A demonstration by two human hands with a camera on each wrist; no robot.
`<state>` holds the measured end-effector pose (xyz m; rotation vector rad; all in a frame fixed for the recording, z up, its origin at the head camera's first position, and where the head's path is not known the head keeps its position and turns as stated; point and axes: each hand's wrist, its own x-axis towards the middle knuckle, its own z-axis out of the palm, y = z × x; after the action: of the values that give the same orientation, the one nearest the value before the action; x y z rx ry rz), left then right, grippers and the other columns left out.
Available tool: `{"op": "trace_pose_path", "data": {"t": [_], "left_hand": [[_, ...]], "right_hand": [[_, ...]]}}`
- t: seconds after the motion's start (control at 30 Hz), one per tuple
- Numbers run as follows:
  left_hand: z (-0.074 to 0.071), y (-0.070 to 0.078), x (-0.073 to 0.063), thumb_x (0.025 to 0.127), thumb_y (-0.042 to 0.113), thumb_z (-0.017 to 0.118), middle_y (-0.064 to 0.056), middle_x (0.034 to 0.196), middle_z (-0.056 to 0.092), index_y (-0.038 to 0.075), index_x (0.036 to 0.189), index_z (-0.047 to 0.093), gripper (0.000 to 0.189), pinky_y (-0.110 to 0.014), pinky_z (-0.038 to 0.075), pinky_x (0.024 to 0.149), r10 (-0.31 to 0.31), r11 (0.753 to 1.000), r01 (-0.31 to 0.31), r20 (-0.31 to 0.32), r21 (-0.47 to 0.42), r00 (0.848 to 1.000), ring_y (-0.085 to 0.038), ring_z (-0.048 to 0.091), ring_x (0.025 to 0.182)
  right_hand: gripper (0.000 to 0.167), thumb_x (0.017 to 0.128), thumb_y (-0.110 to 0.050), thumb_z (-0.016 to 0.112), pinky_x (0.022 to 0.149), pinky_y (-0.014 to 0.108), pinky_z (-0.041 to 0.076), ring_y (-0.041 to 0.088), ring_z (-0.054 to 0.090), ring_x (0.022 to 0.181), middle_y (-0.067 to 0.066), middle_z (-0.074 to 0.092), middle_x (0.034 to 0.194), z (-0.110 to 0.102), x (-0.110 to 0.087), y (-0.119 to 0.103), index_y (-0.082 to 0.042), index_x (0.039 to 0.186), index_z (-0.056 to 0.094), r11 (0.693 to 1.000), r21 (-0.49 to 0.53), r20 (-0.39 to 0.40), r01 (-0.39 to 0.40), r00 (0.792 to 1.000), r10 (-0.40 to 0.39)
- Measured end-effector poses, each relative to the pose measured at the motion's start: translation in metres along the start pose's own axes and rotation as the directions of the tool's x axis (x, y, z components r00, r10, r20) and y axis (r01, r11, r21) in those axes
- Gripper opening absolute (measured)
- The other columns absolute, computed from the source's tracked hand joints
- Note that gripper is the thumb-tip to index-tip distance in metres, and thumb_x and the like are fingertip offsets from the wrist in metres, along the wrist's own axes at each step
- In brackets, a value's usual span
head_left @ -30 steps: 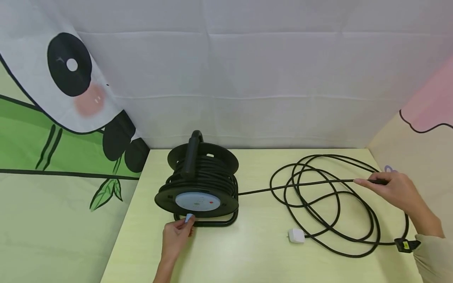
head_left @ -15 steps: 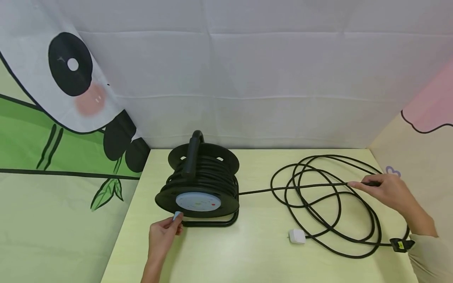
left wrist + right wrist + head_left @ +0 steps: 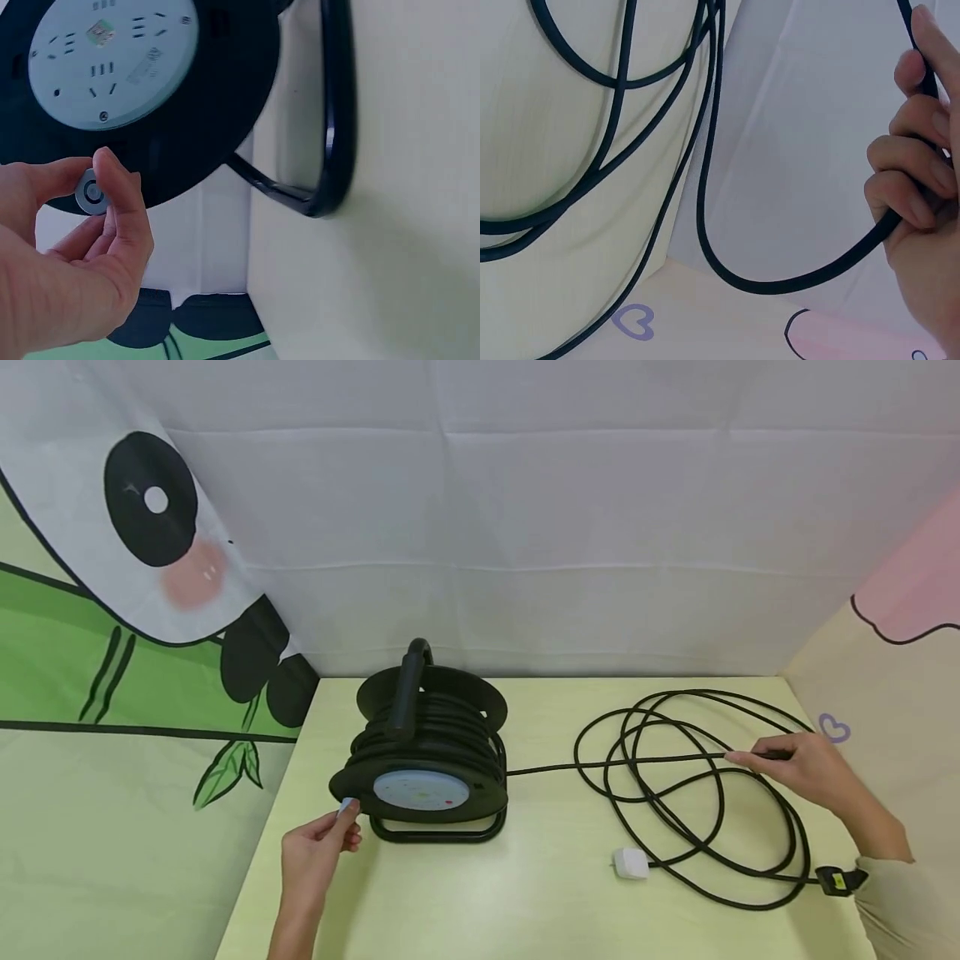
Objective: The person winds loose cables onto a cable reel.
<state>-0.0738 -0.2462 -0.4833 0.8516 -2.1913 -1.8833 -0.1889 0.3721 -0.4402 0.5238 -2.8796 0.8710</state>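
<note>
A black cable reel (image 3: 483,797) stands on its tube frame, with a pale blue round socket panel (image 3: 422,790) facing front. My left hand (image 3: 311,852) pinches the small blue-grey winding knob (image 3: 91,193) between thumb and fingers, at the lower left of the reel's front disc. From the reel's right side the black cable (image 3: 547,769) runs nearly straight to my right hand (image 3: 813,777). In the right wrist view, the fingers curl round the cable (image 3: 772,286), which sags in a loop below the hand.
Loose cable loops lie on the right of the pale table (image 3: 525,893). A white plug (image 3: 631,863) rests in front of them. A black piece with a yellow-green label (image 3: 840,881) shows by the right sleeve (image 3: 900,902). Printed cloth (image 3: 525,527) hangs behind the table.
My left hand has carried the knob left and slightly up, turning the front disc and panel. My right hand, with the cable, has moved left toward the reel and a little lower.
</note>
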Motion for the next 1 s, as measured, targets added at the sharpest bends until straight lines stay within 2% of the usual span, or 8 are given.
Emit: {"op": "trace_pose_path", "data": {"t": [0.17, 0.33, 0.5, 0.8, 1.0], "left_hand": [[-0.003, 0.015, -0.004, 0.095, 0.028, 0.077, -0.001, 0.066, 0.070, -0.008, 0.097, 0.075, 0.037, -0.022, 0.059, 0.060, 0.021, 1.000, -0.021, -0.022, -0.021, 1.000, -0.010, 0.066, 0.055], [-0.003, 0.025, -0.008, 0.095, 0.028, 0.077, 0.001, 0.065, 0.069, -0.010, 0.099, 0.075, 0.039, -0.022, 0.059, 0.060, 0.019, 0.999, -0.020, -0.030, -0.028, 0.999, -0.012, 0.066, 0.055], [-0.002, 0.034, -0.012, 0.096, 0.028, 0.075, 0.002, 0.065, 0.068, -0.010, 0.099, 0.074, 0.038, -0.022, 0.059, 0.058, 0.031, 0.999, -0.032, -0.034, -0.034, 0.999, -0.012, 0.065, 0.056], [0.004, 0.054, -0.024, 0.096, 0.023, 0.076, -0.001, 0.066, 0.069, -0.013, 0.106, 0.074, 0.037, -0.023, 0.058, 0.057, 0.076, 0.993, -0.078, -0.020, -0.091, 0.997, -0.013, 0.064, 0.055], [0.013, 0.066, -0.034, 0.094, 0.024, 0.079, -0.005, 0.066, 0.068, -0.011, 0.097, 0.074, 0.036, -0.025, 0.058, 0.057, 0.110, 0.988, -0.109, 0.000, -0.110, 0.994, -0.014, 0.063, 0.054]], "right_hand": [[0.025, 0.088, -0.021, 0.084, 0.052, 0.021, 0.032, 0.003, 0.042, 0.055, -0.017, 0.056, 0.060, 0.004, 0.000, -0.003, -0.034, 0.070, 0.071, 1.000, 0.014, 0.002, 0.018, 1.000, -0.018], [0.024, 0.088, -0.026, 0.084, 0.049, 0.024, 0.029, 0.002, 0.037, 0.055, -0.014, 0.047, 0.058, 0.006, 0.002, -0.003, -0.030, 0.070, 0.068, 0.999, 0.020, 0.022, -0.027, 0.999, 0.027], [0.026, 0.088, -0.029, 0.084, 0.051, 0.025, 0.029, 0.004, 0.038, 0.057, -0.012, 0.048, 0.059, 0.006, -0.001, -0.001, -0.027, 0.068, 0.067, 0.996, 0.024, 0.036, -0.087, 0.996, 0.086], [0.036, 0.089, -0.033, 0.083, 0.049, 0.026, 0.024, 0.003, 0.029, 0.055, -0.011, 0.034, 0.059, 0.012, 0.000, -0.005, -0.019, 0.066, 0.059, 0.992, 0.041, 0.073, -0.116, 0.991, 0.113], [0.042, 0.091, -0.040, 0.080, 0.050, 0.026, 0.022, 0.004, 0.027, 0.055, -0.011, 0.031, 0.058, 0.017, 0.002, -0.008, -0.019, 0.063, 0.056, 0.989, 0.018, 0.128, -0.144, 0.982, 0.141]]}}
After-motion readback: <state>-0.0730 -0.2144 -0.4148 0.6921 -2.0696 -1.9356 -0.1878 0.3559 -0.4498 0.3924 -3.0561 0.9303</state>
